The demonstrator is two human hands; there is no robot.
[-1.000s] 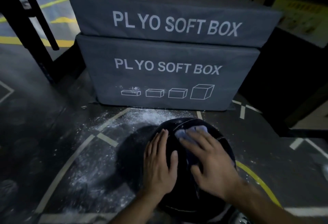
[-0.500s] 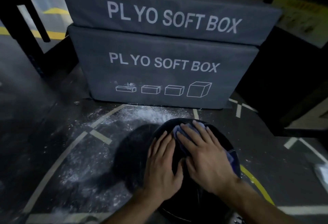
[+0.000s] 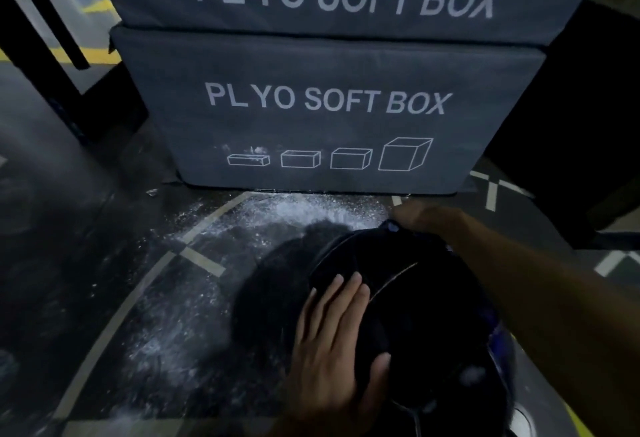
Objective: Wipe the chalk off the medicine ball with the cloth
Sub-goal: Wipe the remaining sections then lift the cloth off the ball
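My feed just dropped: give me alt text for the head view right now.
A left hand lies flat on a black medicine ball on the floor, while the right hand reaches over its far side where a bit of blue cloth shows. White chalk dusts the floor before two stacked grey plyo boxes.

Two stacked grey plyo soft boxes (image 3: 325,117) behind chalk-dusted, line-marked floor (image 3: 104,263).

black round medicine ball (image 3: 426,298) on floor, before two stacked grey fabric plyo boxes (image 3: 325,117) | spilled white chalk powder (image 3: 304,209) between them
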